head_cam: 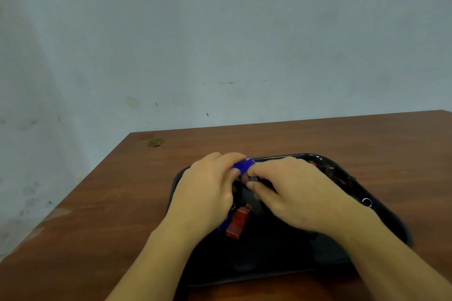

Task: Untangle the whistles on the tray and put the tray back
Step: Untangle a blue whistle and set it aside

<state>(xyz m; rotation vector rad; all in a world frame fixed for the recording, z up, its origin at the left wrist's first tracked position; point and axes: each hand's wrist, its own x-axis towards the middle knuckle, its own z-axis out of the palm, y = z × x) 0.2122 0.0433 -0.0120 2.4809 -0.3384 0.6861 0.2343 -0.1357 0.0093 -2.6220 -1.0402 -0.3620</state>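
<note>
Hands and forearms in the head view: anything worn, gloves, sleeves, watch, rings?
Nothing worn that shows. The left hand and the right hand are both bare, no gloves. Both forearms are bare down to the bottom frame edge, so no sleeves or cuffs are in view. No watch, band or ring visible; the frame is slightly blurred.

Your black tray (381, 212) lies flat on the counter (97, 203), glossy, with rounded corners. A blue whistle (241, 165) is raised above its far edge, pinched between your fingers. A red whistle (236, 222) lies on the tray floor (a metal ring at its top end), with more red pieces (325, 168) near the far right corner.
</note>
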